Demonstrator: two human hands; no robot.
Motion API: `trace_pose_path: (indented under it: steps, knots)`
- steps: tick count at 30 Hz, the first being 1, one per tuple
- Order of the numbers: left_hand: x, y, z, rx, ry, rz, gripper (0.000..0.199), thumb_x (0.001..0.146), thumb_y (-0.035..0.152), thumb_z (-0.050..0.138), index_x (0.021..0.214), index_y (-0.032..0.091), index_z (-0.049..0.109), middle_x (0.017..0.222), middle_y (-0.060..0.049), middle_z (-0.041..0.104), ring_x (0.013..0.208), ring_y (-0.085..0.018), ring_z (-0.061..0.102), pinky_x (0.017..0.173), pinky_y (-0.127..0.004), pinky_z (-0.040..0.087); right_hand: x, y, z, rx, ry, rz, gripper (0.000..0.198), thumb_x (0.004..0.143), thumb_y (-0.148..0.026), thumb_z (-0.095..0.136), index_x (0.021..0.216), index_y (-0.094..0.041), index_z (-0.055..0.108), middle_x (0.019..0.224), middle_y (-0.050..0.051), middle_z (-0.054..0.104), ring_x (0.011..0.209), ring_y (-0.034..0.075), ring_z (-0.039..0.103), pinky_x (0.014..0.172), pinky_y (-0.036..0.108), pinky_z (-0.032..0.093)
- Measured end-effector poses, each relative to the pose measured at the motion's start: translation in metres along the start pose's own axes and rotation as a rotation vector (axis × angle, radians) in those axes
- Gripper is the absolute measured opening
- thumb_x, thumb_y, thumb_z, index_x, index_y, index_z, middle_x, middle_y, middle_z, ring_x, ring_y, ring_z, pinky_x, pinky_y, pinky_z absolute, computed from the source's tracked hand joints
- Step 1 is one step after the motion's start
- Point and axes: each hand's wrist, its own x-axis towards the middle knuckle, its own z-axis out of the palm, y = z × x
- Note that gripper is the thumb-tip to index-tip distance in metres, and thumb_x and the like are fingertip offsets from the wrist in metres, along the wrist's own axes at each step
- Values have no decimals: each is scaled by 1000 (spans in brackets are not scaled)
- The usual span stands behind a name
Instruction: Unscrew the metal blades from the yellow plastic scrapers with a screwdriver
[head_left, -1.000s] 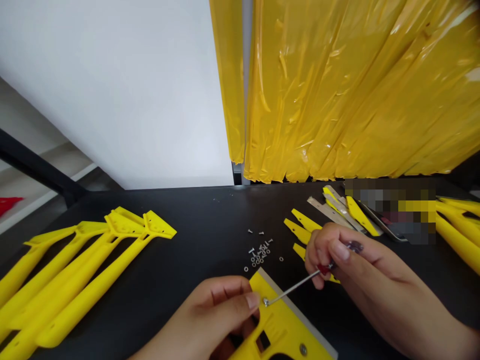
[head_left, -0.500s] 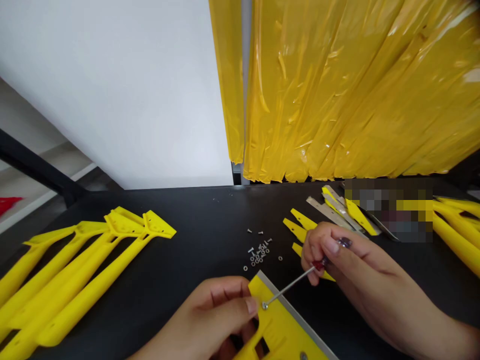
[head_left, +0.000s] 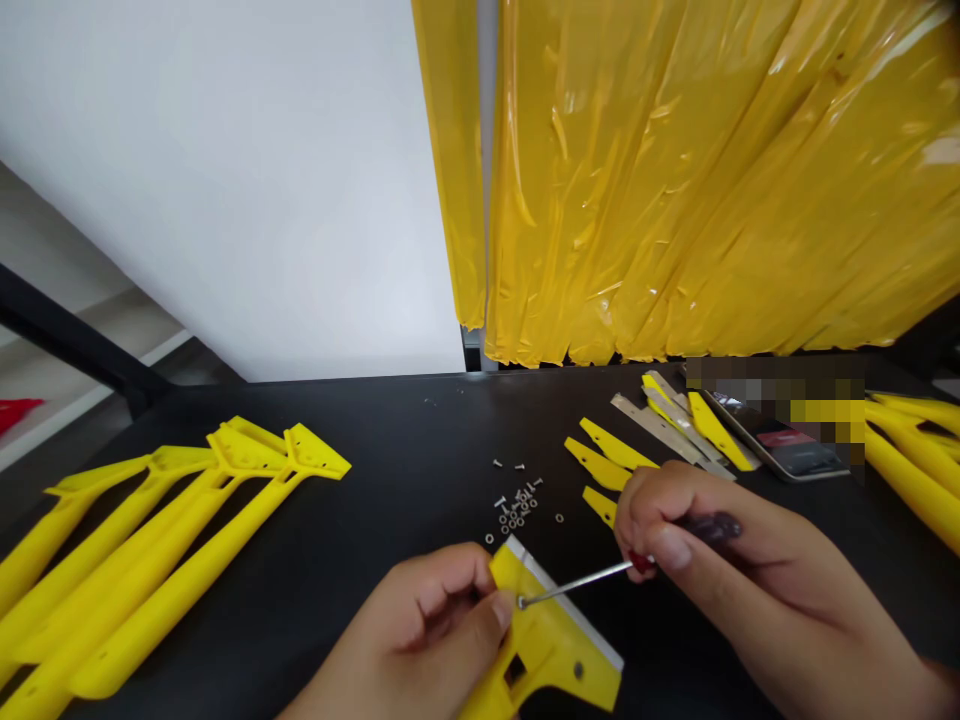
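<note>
My left hand [head_left: 442, 620] is closed on the yellow head of a plastic scraper [head_left: 551, 640], which has a metal blade strip [head_left: 577, 618] along its far edge. Two screws show in the head: one close to my left thumb, another nearer the right end. Wrapped round the dark handle of a screwdriver [head_left: 589, 578] is my right hand [head_left: 697, 560]. The screwdriver's tip rests on the screw [head_left: 522, 603] by my left thumb. Beyond the scraper lies a loose pile of small screws and nuts [head_left: 517, 510].
Several yellow scraper handles [head_left: 247, 530] lie at the left of the black table [head_left: 405, 430]. Flat yellow pieces [head_left: 600, 462] and metal blades [head_left: 660, 430] lie right of centre, beside a phone [head_left: 795, 445]. More yellow handles [head_left: 919, 470] are at the far right. Yellow plastic sheeting [head_left: 675, 200] hangs behind.
The scraper head has tilted and shifted up, so its right end now shows. My right hand has moved slightly right and down, the screwdriver lying flatter with its tip still on the screw.
</note>
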Motion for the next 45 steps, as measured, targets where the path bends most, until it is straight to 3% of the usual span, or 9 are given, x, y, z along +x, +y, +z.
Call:
trace_pose_path:
  steps: [5, 14, 20, 27, 30, 33, 36, 41, 45]
  knots:
    - [2, 5, -1, 35, 2, 7, 43, 87, 59, 80, 93, 18, 67, 80, -2, 75, 59, -10, 65, 55, -19, 48, 1, -5, 1, -48, 36, -80, 9, 101, -30, 65, 92, -28, 66, 75, -5, 67, 66, 9, 66, 62, 14, 56]
    - [3, 1, -2, 36, 0, -3, 41, 87, 58, 80, 94, 19, 69, 80, -1, 74, 60, -10, 65, 50, -16, 48, 4, -4, 4, -75, 92, 32, 21, 101, -36, 66, 83, -25, 69, 70, -3, 67, 61, 12, 65, 55, 16, 55]
    - [6, 1, -1, 54, 40, -20, 39, 89, 58, 77, 93, 21, 65, 82, -1, 73, 63, -13, 67, 51, -18, 53, -1, -5, 0, -150, -27, -350, 4, 100, -27, 70, 97, -26, 67, 75, -2, 72, 64, 14, 68, 60, 24, 57]
    - [8, 1, -1, 151, 57, 18, 43, 93, 63, 69, 93, 20, 64, 75, -1, 70, 63, -16, 68, 51, -21, 56, -9, -8, -1, -491, -1, -610, 23, 89, -13, 75, 106, -25, 66, 83, -1, 77, 71, 19, 74, 70, 33, 62]
    - [8, 1, 0, 155, 69, 45, 44, 91, 63, 71, 91, 20, 64, 78, -1, 69, 64, -16, 69, 50, -21, 55, -8, -10, 1, -546, 0, -624, 21, 90, -12, 68, 107, -24, 64, 89, 0, 78, 71, 17, 72, 70, 32, 61]
    - [8, 2, 1, 132, 71, 62, 41, 93, 60, 70, 90, 20, 62, 79, -1, 68, 64, -16, 68, 50, -22, 55, -8, -11, 1, -700, -92, -647, 18, 90, -7, 59, 96, -24, 59, 73, -4, 71, 59, 15, 64, 58, 34, 55]
    - [8, 3, 1, 158, 72, 64, 39, 95, 57, 68, 90, 20, 61, 80, -2, 69, 64, -16, 68, 50, -22, 55, -9, -11, 1, -852, -129, -693, 16, 97, -15, 60, 84, -24, 56, 59, -5, 61, 48, 16, 57, 47, 36, 43]
    - [9, 3, 0, 190, 61, 70, 38, 97, 57, 66, 91, 20, 61, 79, -1, 66, 66, -17, 68, 52, -23, 55, -8, -12, 4, -765, -135, -662, 15, 97, -11, 56, 89, -24, 58, 66, -3, 65, 54, 15, 60, 50, 35, 42]
    - [9, 4, 1, 217, 66, 50, 38, 96, 57, 65, 90, 20, 61, 80, 0, 67, 65, -17, 67, 51, -23, 55, -8, -11, 2, -661, -65, -609, 9, 98, -20, 64, 99, -26, 57, 64, -4, 65, 51, 16, 59, 47, 36, 42]
